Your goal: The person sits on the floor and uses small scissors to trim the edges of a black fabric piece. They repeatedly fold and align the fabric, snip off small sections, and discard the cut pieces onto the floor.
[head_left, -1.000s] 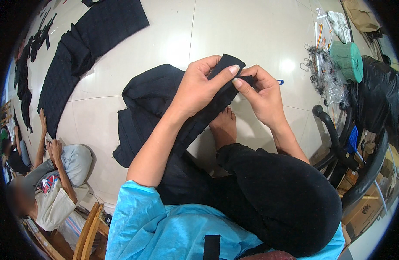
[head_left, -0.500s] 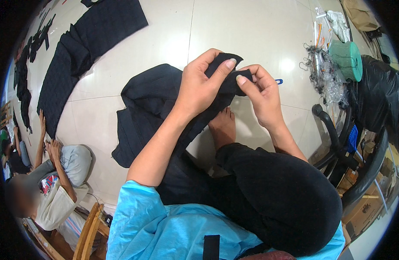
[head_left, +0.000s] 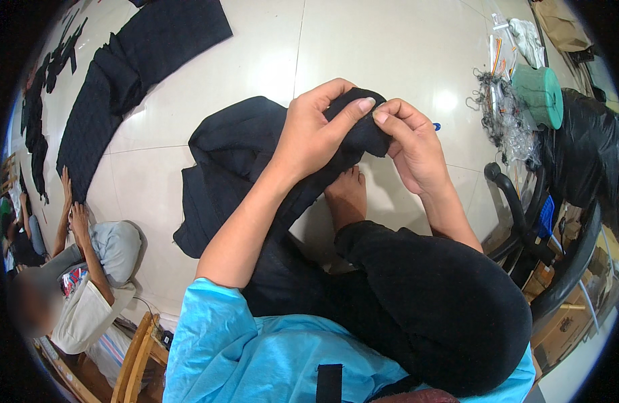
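A dark, nearly black cloth [head_left: 239, 134] lies bunched on the floor in front of me, and one end of it is raised. My left hand [head_left: 314, 127] is closed on that raised end, its thumb lying along the upper fold. Thumb and fingertips of my right hand [head_left: 411, 138] pinch the same cloth by its right edge, close to the left thumb. Whether anything small is between the right fingertips is hidden. Part of a small blue object [head_left: 437, 126] shows just beyond my right hand; its kind is unclear. My bare foot [head_left: 346, 195] is beneath the raised cloth.
Another long dark cloth [head_left: 98, 117] stretches across the floor at left, where a seated co-worker's hands [head_left: 77, 215] touch its near end. On the right are a green spool [head_left: 539, 96], tangled thread and plastic [head_left: 504, 127], a black bag [head_left: 585, 144] and a black chair base [head_left: 517, 208].
Two cloth edges that stood apart between my hands now form one rounded fold. My right hand has turned and shifted slightly. The co-worker's hand has moved a little on the other cloth.
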Action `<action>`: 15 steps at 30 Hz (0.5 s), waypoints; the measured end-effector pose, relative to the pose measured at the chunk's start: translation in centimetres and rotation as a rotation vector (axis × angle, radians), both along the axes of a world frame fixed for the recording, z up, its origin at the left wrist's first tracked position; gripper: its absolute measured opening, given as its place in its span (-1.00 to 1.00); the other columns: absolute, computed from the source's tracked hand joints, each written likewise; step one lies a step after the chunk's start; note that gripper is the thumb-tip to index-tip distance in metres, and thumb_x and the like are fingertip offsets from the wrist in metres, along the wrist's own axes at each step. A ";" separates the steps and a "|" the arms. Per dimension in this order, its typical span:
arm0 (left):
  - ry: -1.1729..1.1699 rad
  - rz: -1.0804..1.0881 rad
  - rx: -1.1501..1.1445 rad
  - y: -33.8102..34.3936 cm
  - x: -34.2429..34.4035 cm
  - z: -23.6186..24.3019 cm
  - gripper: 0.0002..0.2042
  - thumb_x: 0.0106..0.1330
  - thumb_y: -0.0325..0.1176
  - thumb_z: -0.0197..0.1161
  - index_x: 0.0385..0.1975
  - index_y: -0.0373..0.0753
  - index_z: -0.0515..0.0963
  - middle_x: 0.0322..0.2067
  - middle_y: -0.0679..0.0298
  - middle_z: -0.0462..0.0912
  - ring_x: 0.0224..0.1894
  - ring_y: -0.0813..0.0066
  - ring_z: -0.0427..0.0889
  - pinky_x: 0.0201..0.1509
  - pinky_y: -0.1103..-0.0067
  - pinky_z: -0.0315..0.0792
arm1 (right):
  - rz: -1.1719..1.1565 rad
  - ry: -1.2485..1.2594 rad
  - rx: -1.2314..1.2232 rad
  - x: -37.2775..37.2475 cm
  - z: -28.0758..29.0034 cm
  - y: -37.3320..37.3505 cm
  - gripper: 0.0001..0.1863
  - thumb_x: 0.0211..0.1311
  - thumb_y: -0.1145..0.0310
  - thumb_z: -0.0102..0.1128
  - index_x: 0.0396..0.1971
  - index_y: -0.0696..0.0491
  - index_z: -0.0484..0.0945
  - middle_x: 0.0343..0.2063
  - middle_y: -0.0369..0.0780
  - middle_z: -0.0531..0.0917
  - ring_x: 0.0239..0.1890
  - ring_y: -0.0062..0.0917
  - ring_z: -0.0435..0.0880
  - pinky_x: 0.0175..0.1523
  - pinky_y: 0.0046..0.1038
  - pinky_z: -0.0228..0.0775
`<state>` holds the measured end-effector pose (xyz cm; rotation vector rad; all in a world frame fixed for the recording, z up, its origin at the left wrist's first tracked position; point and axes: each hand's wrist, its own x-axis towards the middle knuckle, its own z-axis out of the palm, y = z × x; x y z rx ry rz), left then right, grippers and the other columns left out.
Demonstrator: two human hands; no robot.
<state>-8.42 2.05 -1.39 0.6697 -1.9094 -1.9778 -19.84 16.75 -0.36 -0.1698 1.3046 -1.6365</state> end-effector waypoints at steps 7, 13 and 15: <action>-0.061 -0.048 0.050 -0.3 0.2 0.5 -0.75 0.44 -0.23 0.35 -0.21 -0.35 0.66 -0.34 0.32 0.72 -0.23 0.64 0.60 -0.08 0.61 0.50 | 0.064 -0.028 0.066 -0.7 0.8 0.3 -0.93 0.40 0.44 0.25 -0.22 0.10 0.62 -0.31 -0.35 0.67 -0.28 -0.72 0.60 -0.13 -0.61 0.46; -0.026 -0.041 -0.029 -0.1 0.1 0.0 -0.73 0.43 -0.21 0.36 -0.20 -0.34 0.69 -0.41 0.27 0.72 -0.32 0.63 0.63 -0.20 0.62 0.51 | 0.083 0.014 0.076 -0.4 0.5 0.4 -0.94 0.38 0.46 0.22 -0.24 0.12 0.61 -0.30 -0.34 0.67 -0.27 -0.72 0.60 -0.12 -0.61 0.45; -0.003 -0.034 -0.052 -0.1 0.1 -0.3 -0.72 0.42 -0.19 0.37 -0.19 -0.34 0.70 -0.45 0.25 0.73 -0.37 0.63 0.65 -0.28 0.62 0.52 | 0.077 0.012 0.074 -0.3 0.5 0.4 -0.94 0.37 0.47 0.22 -0.24 0.12 0.61 -0.31 -0.35 0.66 -0.27 -0.72 0.59 -0.12 -0.61 0.45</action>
